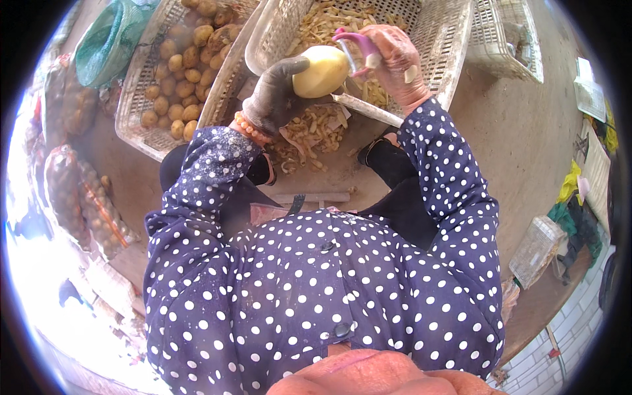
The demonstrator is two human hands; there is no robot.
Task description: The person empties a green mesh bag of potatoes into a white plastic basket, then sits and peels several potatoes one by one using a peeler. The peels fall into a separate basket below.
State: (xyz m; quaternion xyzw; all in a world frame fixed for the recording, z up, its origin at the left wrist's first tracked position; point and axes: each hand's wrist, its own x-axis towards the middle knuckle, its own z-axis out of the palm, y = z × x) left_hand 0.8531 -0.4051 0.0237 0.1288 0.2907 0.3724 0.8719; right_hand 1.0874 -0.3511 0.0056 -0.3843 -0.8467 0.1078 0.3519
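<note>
In a dark, soiled glove, my left hand (277, 96) grips a peeled, pale yellow potato (321, 72). My bare right hand (395, 59) is closed around a pink vegetable peeler (363, 45), whose metal blade stands beside the potato's right end. Whether blade and potato touch I cannot tell. Bits of peel cling to the fingers of that hand. Both hands are over the near side of a white plastic crate (444, 54) that holds many potato peelings (340, 19).
To the left, a second crate (129, 106) holds unpeeled potatoes (185, 89). More peelings (313, 131) lie on the floor between my feet. A green mesh sack (106, 49) and filled net bags (74, 197) stand at far left. Another crate (523, 54) is at upper right.
</note>
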